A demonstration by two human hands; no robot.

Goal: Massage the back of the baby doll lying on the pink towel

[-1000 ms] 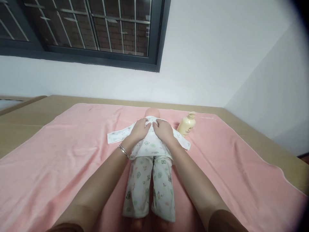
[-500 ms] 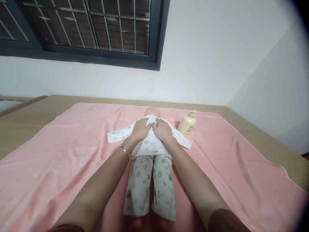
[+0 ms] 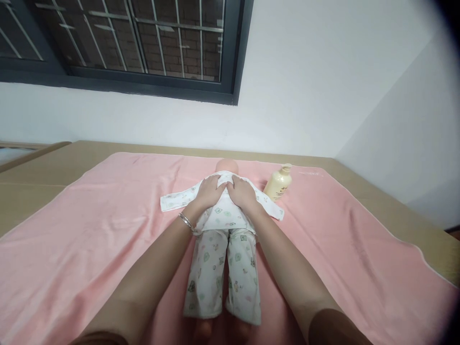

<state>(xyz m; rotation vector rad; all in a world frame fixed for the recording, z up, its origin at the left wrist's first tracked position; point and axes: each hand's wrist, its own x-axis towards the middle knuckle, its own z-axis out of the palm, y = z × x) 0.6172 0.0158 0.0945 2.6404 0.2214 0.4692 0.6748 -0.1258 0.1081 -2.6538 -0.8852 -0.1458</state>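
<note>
A baby doll (image 3: 227, 166) in white printed pajamas lies stretched out, its head at the far end and its feet toward me. Its sleeves spread to both sides, and the pajama pants (image 3: 208, 275) cover the legs down to the feet. My left hand (image 3: 211, 191), with a silver bangle on the wrist, rests flat on the left of the pajama top (image 3: 223, 215). On the top's right side lies my right hand (image 3: 241, 192), also flat. The thumbs come close together near the middle. Neither hand grips anything. Close to the doll's right-hand sleeve is a cream pump bottle (image 3: 278, 183).
Beneath the doll spreads a pink sheet (image 3: 108, 206) with some wrinkles, over a wooden surface (image 3: 388, 201). A white wall (image 3: 287, 96) stands behind, with a dark-framed barred window (image 3: 151, 43) at upper left. Another wall (image 3: 424, 124) rises on the right.
Both hands stay on the doll's top in nearly the same place. Only a very slight shift of the view shows.
</note>
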